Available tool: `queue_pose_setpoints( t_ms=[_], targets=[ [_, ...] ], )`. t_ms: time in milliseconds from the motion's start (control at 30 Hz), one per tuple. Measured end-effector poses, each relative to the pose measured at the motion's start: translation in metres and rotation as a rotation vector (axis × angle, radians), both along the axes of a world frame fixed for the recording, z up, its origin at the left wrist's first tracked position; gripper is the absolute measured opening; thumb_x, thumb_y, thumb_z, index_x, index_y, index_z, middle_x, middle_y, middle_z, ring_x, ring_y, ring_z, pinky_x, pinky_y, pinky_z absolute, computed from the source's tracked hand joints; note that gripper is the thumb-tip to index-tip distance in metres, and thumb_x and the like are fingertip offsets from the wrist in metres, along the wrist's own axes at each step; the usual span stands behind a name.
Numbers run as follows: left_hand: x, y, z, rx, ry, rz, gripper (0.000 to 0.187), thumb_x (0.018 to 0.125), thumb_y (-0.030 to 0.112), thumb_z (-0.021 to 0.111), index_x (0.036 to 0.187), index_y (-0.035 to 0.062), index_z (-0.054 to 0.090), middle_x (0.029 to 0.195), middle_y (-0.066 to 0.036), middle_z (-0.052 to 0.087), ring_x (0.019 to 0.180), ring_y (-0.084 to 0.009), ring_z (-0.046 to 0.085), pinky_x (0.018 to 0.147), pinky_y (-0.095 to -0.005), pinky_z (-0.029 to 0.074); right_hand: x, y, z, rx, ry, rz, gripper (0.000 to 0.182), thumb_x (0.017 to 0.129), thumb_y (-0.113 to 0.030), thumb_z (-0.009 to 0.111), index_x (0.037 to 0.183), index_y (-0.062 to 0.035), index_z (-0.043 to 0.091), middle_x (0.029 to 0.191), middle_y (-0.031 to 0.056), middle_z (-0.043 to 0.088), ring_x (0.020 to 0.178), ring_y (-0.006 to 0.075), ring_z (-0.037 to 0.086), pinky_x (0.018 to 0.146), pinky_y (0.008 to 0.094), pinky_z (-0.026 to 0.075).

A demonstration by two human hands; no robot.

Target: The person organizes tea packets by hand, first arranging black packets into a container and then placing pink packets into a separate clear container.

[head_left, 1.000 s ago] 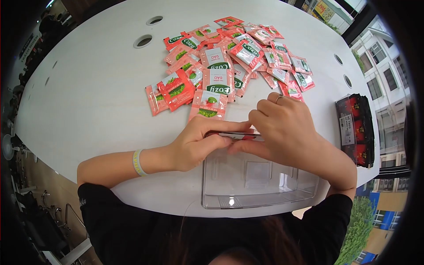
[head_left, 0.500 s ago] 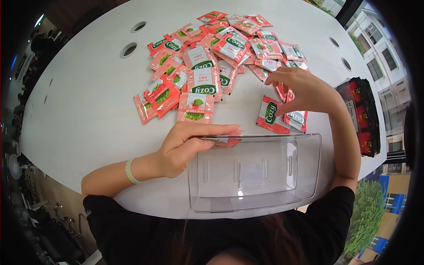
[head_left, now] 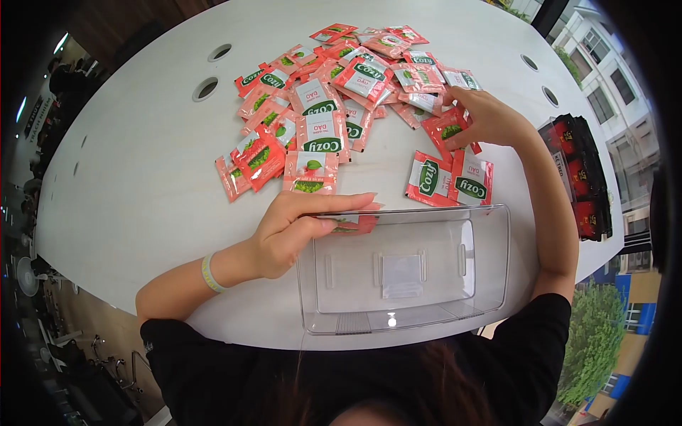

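Note:
My left hand (head_left: pixel 288 231) pinches a red sachet (head_left: pixel 357 224) at the far wall of a clear plastic box (head_left: pixel 447 317), which holds no sachets on its floor. Beyond the box, my right hand (head_left: pixel 490 121) has its thumb and fingers closed on a red sachet (head_left: pixel 447 129). Just below that hand, two Cozy sachets (head_left: pixel 429 177) (head_left: pixel 472 179) lie side by side. A large heap of red and pink Cozy sachets (head_left: pixel 321 131) spreads across the table to the left of my right hand.
At the right edge of the white table (head_left: pixel 142 177) stands a dark pack with red packets (head_left: pixel 584 181). Round holes (head_left: pixel 205 89) are set in the tabletop. Windows and a tree show at the far right.
My right hand has moved up and away from the two lower sachets, and a red sachet is now between its fingers. My left hand has barely shifted.

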State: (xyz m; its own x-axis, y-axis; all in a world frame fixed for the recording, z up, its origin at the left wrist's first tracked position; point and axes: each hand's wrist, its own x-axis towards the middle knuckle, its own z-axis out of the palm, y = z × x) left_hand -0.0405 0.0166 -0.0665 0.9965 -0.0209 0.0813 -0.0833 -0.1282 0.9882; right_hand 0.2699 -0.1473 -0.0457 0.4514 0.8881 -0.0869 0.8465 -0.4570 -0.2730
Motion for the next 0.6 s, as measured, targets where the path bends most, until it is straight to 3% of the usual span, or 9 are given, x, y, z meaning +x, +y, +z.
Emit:
queue_pose_setpoints(
  t_ms=[100,200,267,333,367,433,467,533,600],
  targets=[
    [0.000,0.000,0.000,0.018,-0.019,-0.011,0.058,0.079,0.012,0.039,0.131,-0.0105,0.052,0.125,-0.023,0.063,0.114,-0.0277,0.063,0.104,-0.0332,0.043,-0.007,0.001,0.009,-0.036,0.122,-0.022,0.063,0.070,-0.031,0.083,0.120,-0.0047,0.056,0.106,0.0180,0.063,0.100,0.0289,0.060,0.081,0.0391,0.049],
    [-0.001,-0.001,0.000,-0.044,0.019,0.011,0.059,0.080,0.011,0.038,0.133,-0.0100,0.051,0.125,-0.023,0.062,0.113,-0.0277,0.063,0.103,-0.0330,0.043,-0.033,0.005,0.032,0.189,0.271,-0.065,0.064,0.076,-0.018,0.080,0.131,-0.0098,0.048,0.097,0.0161,0.065,0.085,0.0180,0.064,0.073,0.0291,0.051],
    [-0.001,0.002,-0.005,-0.034,-0.089,-0.024,0.055,0.083,-0.001,0.035,0.137,-0.0080,0.048,0.128,-0.021,0.060,0.118,-0.0249,0.059,0.104,-0.0348,0.044,-0.047,0.001,0.047,0.282,0.263,-0.026,0.068,0.079,-0.011,0.076,0.138,-0.0085,0.042,0.098,0.0141,0.065,0.086,0.0144,0.064,0.074,0.0278,0.052],
    [-0.003,-0.001,-0.003,-0.102,-0.050,-0.002,0.055,0.084,-0.001,0.034,0.137,-0.0077,0.047,0.129,-0.021,0.060,0.118,-0.0247,0.059,0.105,-0.0345,0.044,-0.056,-0.005,0.040,0.632,0.350,0.318,0.070,0.083,-0.004,0.072,0.142,-0.0066,0.035,0.091,0.0132,0.068,0.084,0.0149,0.065,0.070,0.0287,0.052],
    [-0.003,-0.003,-0.001,-0.168,-0.017,0.011,0.056,0.084,-0.001,0.034,0.138,-0.0073,0.047,0.129,-0.020,0.060,0.118,-0.0245,0.059,0.105,-0.0342,0.044,-0.065,-0.008,0.045,0.640,0.417,0.409,0.087,0.078,0.005,0.071,0.149,-0.0026,0.023,0.100,0.0119,0.065,0.085,0.0137,0.065,0.074,0.0279,0.054],
    [-0.001,-0.004,-0.003,-0.170,-0.031,0.028,0.056,0.084,-0.001,0.034,0.138,-0.0070,0.047,0.129,-0.019,0.061,0.117,-0.0222,0.059,0.103,-0.0324,0.044,-0.094,-0.019,0.060,0.611,0.523,0.436,0.095,0.073,0.005,0.076,0.149,0.0010,0.020,0.100,0.0135,0.065,0.086,0.0145,0.066,0.075,0.0280,0.053],
    [-0.001,-0.004,-0.004,-0.171,-0.047,0.034,0.056,0.084,-0.001,0.033,0.138,-0.0066,0.047,0.128,-0.018,0.061,0.117,-0.0200,0.059,0.102,-0.0307,0.044,-0.104,-0.028,0.073,0.448,0.494,0.430,0.095,0.069,0.002,0.080,0.146,0.0040,0.025,0.099,0.0143,0.064,0.088,0.0149,0.067,0.077,0.0283,0.053],
    [0.001,0.000,-0.006,-0.092,-0.084,0.037,0.055,0.085,0.000,0.033,0.138,-0.0057,0.047,0.127,-0.017,0.062,0.113,-0.0170,0.060,0.098,-0.0285,0.045,-0.116,-0.026,0.071,0.479,0.182,0.733,0.079,0.066,-0.005,0.085,0.134,0.0062,0.046,0.096,0.0157,0.069,0.073,0.0191,0.070,0.060,0.0292,0.054],
    [0.002,0.000,-0.006,-0.008,-0.128,0.036,0.055,0.085,0.000,0.033,0.139,-0.0049,0.048,0.126,-0.015,0.064,0.109,-0.0140,0.061,0.094,-0.0264,0.046,-0.134,-0.031,0.073,0.209,0.031,0.644,0.061,0.068,-0.005,0.079,0.125,0.0000,0.056,0.096,0.0137,0.070,0.067,0.0226,0.070,0.053,0.0296,0.053]
  ],
)
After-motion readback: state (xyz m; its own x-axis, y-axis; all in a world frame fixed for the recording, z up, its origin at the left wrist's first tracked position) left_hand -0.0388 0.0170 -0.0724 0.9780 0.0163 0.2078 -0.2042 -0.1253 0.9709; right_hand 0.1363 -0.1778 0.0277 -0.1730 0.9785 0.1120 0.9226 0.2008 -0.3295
